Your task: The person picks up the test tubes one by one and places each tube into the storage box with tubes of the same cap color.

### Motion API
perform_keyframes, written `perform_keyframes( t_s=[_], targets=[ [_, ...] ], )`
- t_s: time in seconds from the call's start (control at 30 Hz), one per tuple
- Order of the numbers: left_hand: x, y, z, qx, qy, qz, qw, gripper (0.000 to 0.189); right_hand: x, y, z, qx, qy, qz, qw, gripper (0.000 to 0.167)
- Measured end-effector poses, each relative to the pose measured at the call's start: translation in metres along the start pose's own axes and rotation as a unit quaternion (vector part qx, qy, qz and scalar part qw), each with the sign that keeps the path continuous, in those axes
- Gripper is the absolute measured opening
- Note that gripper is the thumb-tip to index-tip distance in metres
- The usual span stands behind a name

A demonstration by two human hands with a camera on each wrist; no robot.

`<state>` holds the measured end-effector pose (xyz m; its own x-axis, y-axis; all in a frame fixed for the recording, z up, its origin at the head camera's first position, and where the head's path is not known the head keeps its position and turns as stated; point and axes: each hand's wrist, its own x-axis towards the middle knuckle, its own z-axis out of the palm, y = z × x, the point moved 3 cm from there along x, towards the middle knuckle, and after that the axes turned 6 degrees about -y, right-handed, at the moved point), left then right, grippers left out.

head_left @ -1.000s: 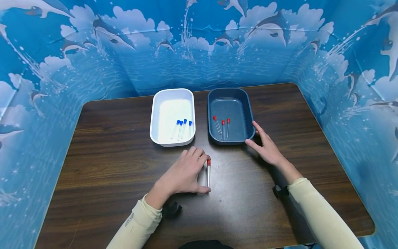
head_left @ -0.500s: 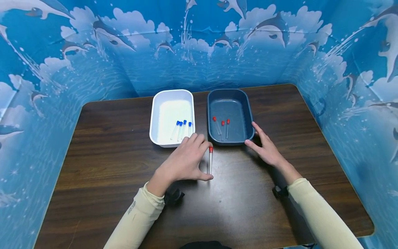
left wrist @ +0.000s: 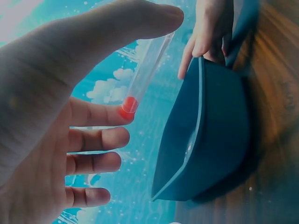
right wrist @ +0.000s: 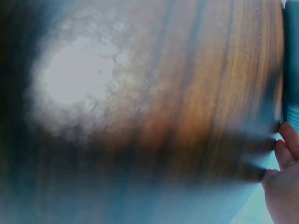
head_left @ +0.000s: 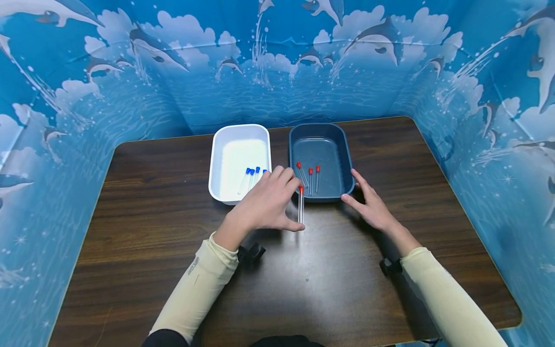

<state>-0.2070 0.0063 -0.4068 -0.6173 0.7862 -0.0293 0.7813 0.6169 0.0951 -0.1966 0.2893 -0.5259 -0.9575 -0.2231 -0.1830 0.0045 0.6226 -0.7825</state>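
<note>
My left hand (head_left: 270, 200) pinches a clear test tube with a red cap (head_left: 301, 207) lengthwise, index finger at the cap and thumb at the other end. It hangs just in front of the dark blue tray (head_left: 326, 144), in which several similar red-capped test tubes (head_left: 310, 179) lie. In the left wrist view the held tube (left wrist: 148, 70) is apart from the tray's wall (left wrist: 224, 116). My right hand (head_left: 374, 208) touches the tray's front right corner, thumb and fingers extended. In the right wrist view this hand (right wrist: 286, 191) shows only at the edge.
A white tray (head_left: 236, 144) stands left of the dark one, holding several blue-capped test tubes (head_left: 247, 174), partly behind my left hand. Both trays stand toward the back of the brown table (head_left: 151, 217). A dolphin-print curtain (head_left: 277, 96) surrounds its back and sides.
My left hand has moved forward and slightly right with the red-capped test tube, from the table's middle to the dark blue tray's front edge. The right hand stays at the tray's corner.
</note>
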Motion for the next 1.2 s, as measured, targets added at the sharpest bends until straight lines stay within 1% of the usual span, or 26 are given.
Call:
perform_keyframes(
  t_s=[0.13, 0.33, 0.47, 0.6, 0.7, 0.87, 1.03, 1.1, 1.2],
  targets=[
    [0.01, -0.004, -0.002, 0.01, -0.002, -0.002, 0.9999, 0.095, 0.0, 0.002, 0.002, -0.002, -0.002, 0.003, 1.0, 0.078],
    [0.031, -0.015, -0.002, -0.007, -0.008, -0.005, 0.9999, 0.093, 0.0, 0.003, 0.002, -0.001, 0.002, 0.005, 1.0, 0.079],
    [0.043, -0.021, 0.0, -0.013, -0.02, -0.015, 0.9996, 0.093, 0.0, 0.003, 0.001, 0.0, 0.007, 0.002, 1.0, 0.079],
    [0.054, -0.025, 0.001, -0.011, -0.035, -0.022, 0.9991, 0.094, 0.001, 0.004, 0.001, 0.002, 0.005, -0.004, 1.0, 0.079],
    [0.062, -0.028, 0.001, -0.009, -0.04, -0.026, 0.9988, 0.092, 0.001, 0.004, 0.001, 0.002, 0.002, -0.004, 1.0, 0.079],
    [0.073, -0.032, 0.001, 0.002, -0.047, -0.031, 0.9984, 0.09, 0.002, 0.003, 0.002, 0.001, 0.002, 0.001, 1.0, 0.079],
    [0.081, -0.033, 0.001, 0.008, -0.045, -0.028, 0.9986, 0.089, 0.003, 0.002, 0.0, 0.003, 0.003, 0.005, 1.0, 0.079],
    [0.084, -0.033, 0.003, 0.008, -0.046, -0.025, 0.9986, 0.088, 0.003, 0.002, 0.0, 0.002, 0.002, 0.007, 1.0, 0.08],
    [0.089, -0.033, 0.008, 0.006, -0.055, -0.024, 0.9982, 0.088, 0.002, 0.002, 0.0, 0.002, 0.002, 0.012, 0.9999, 0.08]
  ],
)
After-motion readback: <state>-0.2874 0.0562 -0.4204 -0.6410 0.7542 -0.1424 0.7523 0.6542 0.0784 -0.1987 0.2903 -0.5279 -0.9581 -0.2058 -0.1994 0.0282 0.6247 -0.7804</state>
